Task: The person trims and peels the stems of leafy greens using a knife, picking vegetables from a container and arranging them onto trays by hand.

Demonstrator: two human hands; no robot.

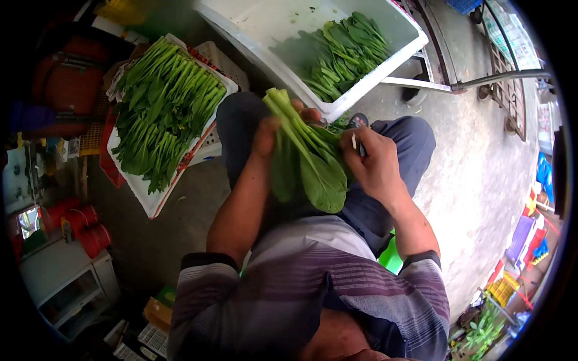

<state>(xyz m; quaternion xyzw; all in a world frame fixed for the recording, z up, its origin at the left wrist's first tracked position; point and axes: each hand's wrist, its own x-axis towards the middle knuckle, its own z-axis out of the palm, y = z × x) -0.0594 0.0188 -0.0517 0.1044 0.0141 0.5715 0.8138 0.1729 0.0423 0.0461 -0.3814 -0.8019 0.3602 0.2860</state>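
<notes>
Above my lap, my left hand (pixel 268 133) is wrapped round a bunch of leafy greens (pixel 310 156), its pale stems pointing up and its broad leaves hanging down. My right hand (pixel 371 157) is closed at the right side of the bunch, with a small pale-edged object (pixel 354 141) between its fingers; what it is cannot be made out. Beyond my knees, a white foam box (pixel 328 111) holds more loose greens (pixel 349 51). To the left, greens (pixel 162 111) are laid in rows on a white foam tray (pixel 150 204).
A metal frame (pixel 421 83) stands beside the foam box, and a wheeled rack (pixel 509 102) is at the upper right. Red containers (pixel 90 231) and a white cabinet (pixel 66 283) are at the lower left. A yellow basket (pixel 503 290) is at the lower right.
</notes>
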